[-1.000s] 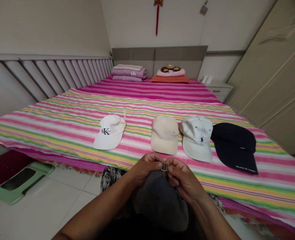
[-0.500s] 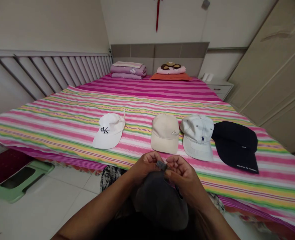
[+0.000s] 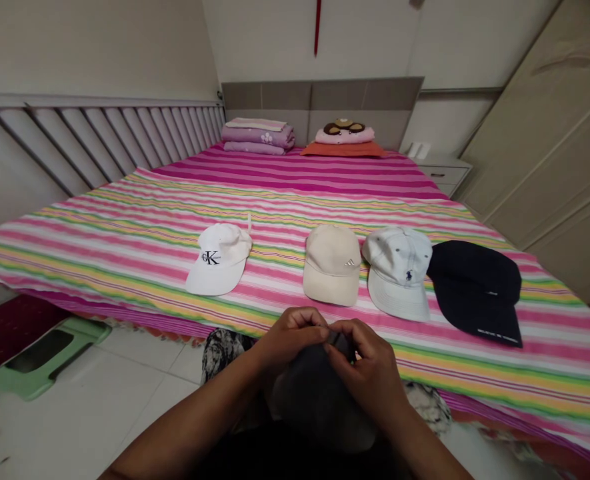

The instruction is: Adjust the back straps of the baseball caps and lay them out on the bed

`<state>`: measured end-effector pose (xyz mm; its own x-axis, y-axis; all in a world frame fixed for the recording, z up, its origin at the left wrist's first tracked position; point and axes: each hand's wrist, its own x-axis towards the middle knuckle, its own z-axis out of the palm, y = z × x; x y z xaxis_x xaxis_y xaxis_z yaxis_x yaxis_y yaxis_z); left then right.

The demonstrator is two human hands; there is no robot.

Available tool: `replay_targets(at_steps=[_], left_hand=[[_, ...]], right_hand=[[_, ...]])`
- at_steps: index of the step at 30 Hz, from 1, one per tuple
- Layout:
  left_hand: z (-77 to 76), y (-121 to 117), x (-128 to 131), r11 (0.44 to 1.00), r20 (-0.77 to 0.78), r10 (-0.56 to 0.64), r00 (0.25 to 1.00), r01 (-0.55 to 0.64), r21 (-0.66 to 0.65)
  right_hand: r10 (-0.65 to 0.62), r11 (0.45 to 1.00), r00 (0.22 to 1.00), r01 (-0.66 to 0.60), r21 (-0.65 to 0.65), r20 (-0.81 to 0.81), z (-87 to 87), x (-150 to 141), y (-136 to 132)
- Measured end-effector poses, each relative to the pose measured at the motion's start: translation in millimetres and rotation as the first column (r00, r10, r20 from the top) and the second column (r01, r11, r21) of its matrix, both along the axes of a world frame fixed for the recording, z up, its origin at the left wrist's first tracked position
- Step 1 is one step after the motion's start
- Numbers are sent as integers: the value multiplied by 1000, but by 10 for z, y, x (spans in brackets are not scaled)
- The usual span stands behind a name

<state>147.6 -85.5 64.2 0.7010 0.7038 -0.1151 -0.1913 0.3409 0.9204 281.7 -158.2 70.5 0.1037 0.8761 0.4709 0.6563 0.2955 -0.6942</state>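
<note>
A dark grey cap (image 3: 319, 400) is held low in front of me, close to my body. My left hand (image 3: 295, 337) pinches its upper edge, thumb against bent fingers. Right beside it, my right hand (image 3: 367, 357) grips the same edge at the strap, and the fingertips of both hands nearly meet. Beyond them on the bed lie a white cap (image 3: 219, 260) with black letters, a beige cap (image 3: 332, 263), a pale blue cap (image 3: 399, 270) with a small dark emblem, and a black cap (image 3: 477, 287) at the right. The strap's end is mostly hidden by my fingers.
A striped sheet (image 3: 139, 233) covers the bed. Folded purple bedding (image 3: 257, 137) and a pink pillow (image 3: 345, 137) rest by the headboard (image 3: 279, 97). At lower left a green stool (image 3: 49, 357) stands on the tiled floor. A white nightstand (image 3: 442, 173) is at the back right.
My fingers have closed in over the grey cap's strap end, which showed between them before. My right hand's fingers have curled down onto the edge. The caps on the bed lie as before.
</note>
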Motion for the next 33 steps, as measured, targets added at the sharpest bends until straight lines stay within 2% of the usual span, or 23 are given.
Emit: replay_targets(at_steps=[4, 8, 11, 14, 16, 19, 23, 25, 27, 29, 33], left_hand=[[16, 12, -8, 998, -2, 58, 998, -58, -27], [34, 52, -19, 995, 23, 39, 999, -36, -93], [23, 89, -42, 996, 49, 8, 999, -3, -91], [-7, 123, -73, 997, 61, -13, 998, 18, -79], [-21, 142, -90, 997, 42, -18, 999, 21, -73], [-13, 162, -98, 997, 16, -54, 998, 55, -62], [43, 158, -90, 993, 37, -66, 997, 70, -93], [77, 140, -82, 991, 55, -73, 996, 78, -109], [104, 120, -67, 990, 65, -89, 994, 96, -100], [120, 102, -46, 994, 62, -81, 995, 85, -64], [128, 82, -11, 999, 23, -37, 999, 38, -22]], right_hand=[[-3, 997, 999, -1, -81, -41, 3, 5, 8], [2, 992, 999, -8, -125, -49, -3, 12, 2], [17, 987, 998, -26, -158, -59, 9, 11, -16], [62, 971, 991, -87, -220, -118, 49, 16, -12], [113, 945, 970, -172, -278, -215, 83, 32, 17], [151, 875, 886, -326, -357, -438, 129, 76, 94], [53, 781, 707, -470, -412, -705, 160, 135, 195], [-22, 768, 596, -504, -395, -803, 162, 146, 224], [-68, 782, 510, -506, -363, -858, 157, 143, 240], [-72, 810, 487, -481, -336, -871, 153, 133, 248], [-26, 839, 540, -446, -312, -841, 161, 114, 257]])
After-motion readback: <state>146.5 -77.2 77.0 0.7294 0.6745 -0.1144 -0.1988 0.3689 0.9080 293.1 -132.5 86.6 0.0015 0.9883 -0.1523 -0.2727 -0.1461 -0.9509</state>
